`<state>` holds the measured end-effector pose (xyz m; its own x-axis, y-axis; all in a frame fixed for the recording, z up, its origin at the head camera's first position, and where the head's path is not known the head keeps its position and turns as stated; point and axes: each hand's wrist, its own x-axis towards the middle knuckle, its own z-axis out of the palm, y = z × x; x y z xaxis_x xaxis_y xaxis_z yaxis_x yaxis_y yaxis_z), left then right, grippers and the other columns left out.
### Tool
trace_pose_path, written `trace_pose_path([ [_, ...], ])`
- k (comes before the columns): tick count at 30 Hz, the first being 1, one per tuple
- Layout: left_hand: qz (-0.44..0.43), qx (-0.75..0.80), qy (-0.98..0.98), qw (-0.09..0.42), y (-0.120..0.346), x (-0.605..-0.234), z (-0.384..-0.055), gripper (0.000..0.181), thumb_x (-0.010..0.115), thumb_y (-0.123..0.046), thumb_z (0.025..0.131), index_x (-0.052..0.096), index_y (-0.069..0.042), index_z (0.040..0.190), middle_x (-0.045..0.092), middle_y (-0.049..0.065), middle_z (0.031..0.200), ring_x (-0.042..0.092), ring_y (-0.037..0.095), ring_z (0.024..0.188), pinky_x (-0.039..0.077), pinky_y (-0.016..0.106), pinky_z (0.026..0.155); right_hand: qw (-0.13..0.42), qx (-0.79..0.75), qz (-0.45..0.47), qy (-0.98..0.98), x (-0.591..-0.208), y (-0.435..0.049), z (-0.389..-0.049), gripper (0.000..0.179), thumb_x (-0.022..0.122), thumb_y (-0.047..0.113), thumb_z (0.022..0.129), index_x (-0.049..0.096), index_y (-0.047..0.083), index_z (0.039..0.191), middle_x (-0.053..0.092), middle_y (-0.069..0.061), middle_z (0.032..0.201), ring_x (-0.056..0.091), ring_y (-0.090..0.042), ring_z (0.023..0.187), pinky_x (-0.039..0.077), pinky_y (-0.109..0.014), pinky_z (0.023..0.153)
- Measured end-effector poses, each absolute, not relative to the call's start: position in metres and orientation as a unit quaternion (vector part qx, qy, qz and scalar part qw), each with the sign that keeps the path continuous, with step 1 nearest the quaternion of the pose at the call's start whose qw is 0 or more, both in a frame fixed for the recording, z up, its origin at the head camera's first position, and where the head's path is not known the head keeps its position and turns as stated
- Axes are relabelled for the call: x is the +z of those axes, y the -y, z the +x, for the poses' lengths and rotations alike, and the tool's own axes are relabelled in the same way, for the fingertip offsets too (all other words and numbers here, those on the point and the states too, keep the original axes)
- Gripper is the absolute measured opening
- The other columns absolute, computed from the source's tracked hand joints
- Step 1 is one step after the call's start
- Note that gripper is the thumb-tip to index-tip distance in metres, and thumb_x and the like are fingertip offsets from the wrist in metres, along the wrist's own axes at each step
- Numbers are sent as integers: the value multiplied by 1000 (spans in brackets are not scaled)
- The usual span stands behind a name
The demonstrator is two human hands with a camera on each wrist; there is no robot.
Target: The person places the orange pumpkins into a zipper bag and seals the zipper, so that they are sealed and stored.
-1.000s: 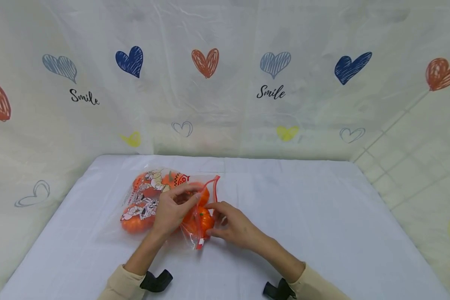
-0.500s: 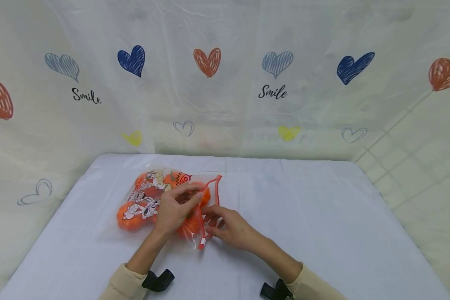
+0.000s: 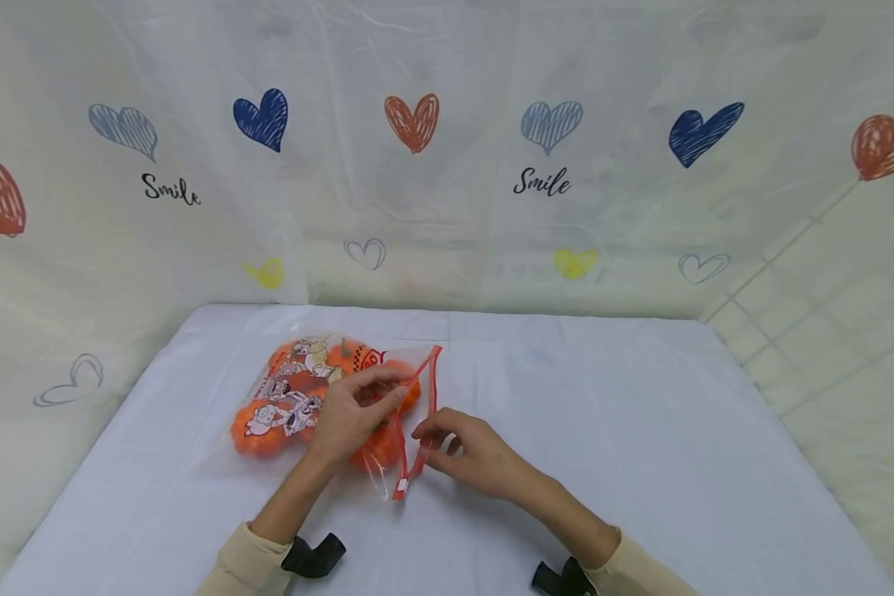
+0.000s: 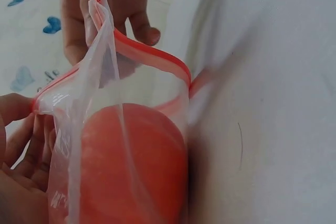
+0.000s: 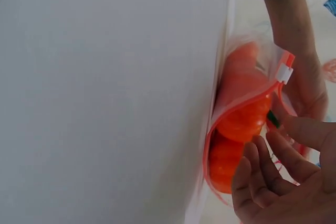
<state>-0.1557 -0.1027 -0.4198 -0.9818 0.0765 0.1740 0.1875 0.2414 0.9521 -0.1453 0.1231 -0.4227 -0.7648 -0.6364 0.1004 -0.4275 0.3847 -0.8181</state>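
Observation:
A clear zip bag (image 3: 283, 389) with printed cartoon figures lies on the left half of the table, its red-edged mouth gaping to the right. Inside are several orange pumpkins (image 5: 242, 121), ribbed and glossy. My left hand (image 3: 346, 414) pinches the upper red edge of the mouth between thumb and fingers, as the left wrist view also shows. A white slider (image 5: 284, 73) sits at the near corner of the red zip strip (image 3: 434, 381). Just outside the mouth, my right hand (image 3: 465, 451) has loosely bent fingers with nothing visible between them.
A white cloth covers the table (image 3: 626, 430). Behind it hangs a pale curtain (image 3: 477, 207) printed with hearts and "Smile". Black wrist mounts (image 3: 314, 556) show below both hands.
The pumpkin at the mouth has gone deeper into the bag, leftward. My right hand followed it in, then drew back slightly right. My left hand keeps its pinch on the edge.

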Motion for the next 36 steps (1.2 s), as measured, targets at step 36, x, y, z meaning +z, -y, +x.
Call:
trace_pose_path([
  [36,-196,-524,825,73,103,-412,-141,24,84,-22,89,78,-27,111,76,-7,105,65,12,90,54,26,76,206,-563,-183,-779,-432,-130,-150,10,74,16,95,74,10,103,77,-10,90,69,-22,80,56,-27,74],
])
